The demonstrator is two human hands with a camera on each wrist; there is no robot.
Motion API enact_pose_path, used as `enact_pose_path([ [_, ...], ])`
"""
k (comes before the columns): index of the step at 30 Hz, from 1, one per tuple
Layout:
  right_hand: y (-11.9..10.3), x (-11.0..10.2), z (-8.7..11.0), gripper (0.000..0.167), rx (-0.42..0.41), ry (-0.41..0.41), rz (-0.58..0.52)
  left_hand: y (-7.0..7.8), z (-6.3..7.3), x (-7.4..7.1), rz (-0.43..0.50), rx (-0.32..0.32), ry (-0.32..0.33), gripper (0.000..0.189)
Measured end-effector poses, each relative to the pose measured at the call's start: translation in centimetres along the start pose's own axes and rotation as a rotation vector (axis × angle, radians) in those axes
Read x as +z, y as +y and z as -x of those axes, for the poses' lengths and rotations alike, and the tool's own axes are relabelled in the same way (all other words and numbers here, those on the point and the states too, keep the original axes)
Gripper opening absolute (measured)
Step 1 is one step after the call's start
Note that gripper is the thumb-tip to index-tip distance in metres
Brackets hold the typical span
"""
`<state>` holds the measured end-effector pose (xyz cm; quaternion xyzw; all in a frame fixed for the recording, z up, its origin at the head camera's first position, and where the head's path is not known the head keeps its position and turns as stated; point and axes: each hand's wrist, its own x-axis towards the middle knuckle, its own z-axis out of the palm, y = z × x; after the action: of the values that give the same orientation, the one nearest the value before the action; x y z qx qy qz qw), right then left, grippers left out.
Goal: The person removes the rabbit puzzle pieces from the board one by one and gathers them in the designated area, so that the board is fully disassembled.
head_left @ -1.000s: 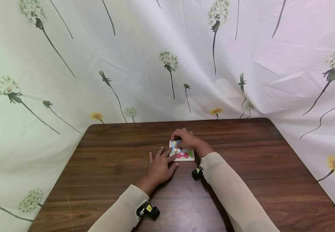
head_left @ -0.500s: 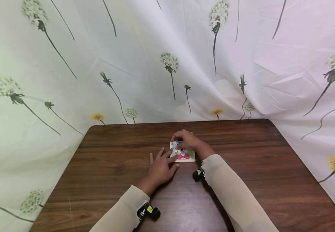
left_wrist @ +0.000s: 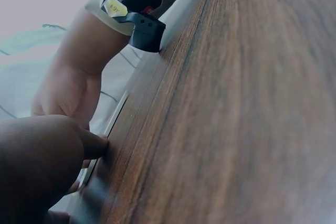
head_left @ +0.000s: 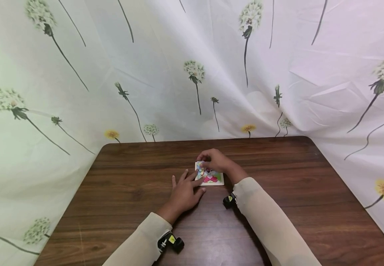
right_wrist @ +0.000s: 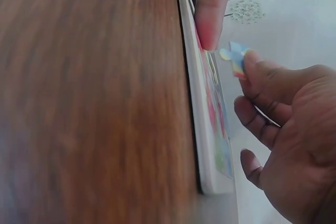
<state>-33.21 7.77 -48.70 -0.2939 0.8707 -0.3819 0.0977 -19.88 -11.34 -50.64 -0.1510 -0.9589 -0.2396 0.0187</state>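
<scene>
my left hand (head_left: 183,193) is lying low on the table (head_left: 135,166), its fingers spreading apart, two of them resting on the left side of the picture puzzle (right_wrist: 205,161), i'm guessing to stop it sliding. the puzzle is lying flat on the wood, just ahead of my left hand and partly under my right. in my right hand (head_left: 216,161), thumb and finger are pinching a small puzzle piece (right_wrist: 238,60) by one end, probably so its knob is staying free; it is hanging just above the puzzle. that hand is arching over the far side, its other fingers curling loosely.
</scene>
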Motion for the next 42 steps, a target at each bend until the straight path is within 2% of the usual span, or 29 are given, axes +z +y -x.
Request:
enact_pose_path([
  [8,0.6,-1.0,0.9,0.015,-0.030,0.009,0.002,-0.2,-0.2,0.3,0.010,0.002,0.000,0.045],
  [13,0.6,-1.9,2.2,0.015,-0.042,0.011,0.001,-0.2,-0.2,0.3,0.001,-0.013,-0.005,0.045],
  [22,1.9,-3.9,4.6,0.014,0.009,0.070,-0.047,0.0,-0.2,0.1,0.000,-0.028,-0.018,0.046],
  [27,2.9,-4.6,5.3,0.011,-0.002,0.107,-0.053,0.0,-0.1,0.1,0.000,-0.036,-0.021,0.047],
  [42,4.8,-5.9,7.1,0.009,0.043,0.129,-0.026,0.1,0.2,0.1,-0.002,-0.035,-0.010,0.046],
])
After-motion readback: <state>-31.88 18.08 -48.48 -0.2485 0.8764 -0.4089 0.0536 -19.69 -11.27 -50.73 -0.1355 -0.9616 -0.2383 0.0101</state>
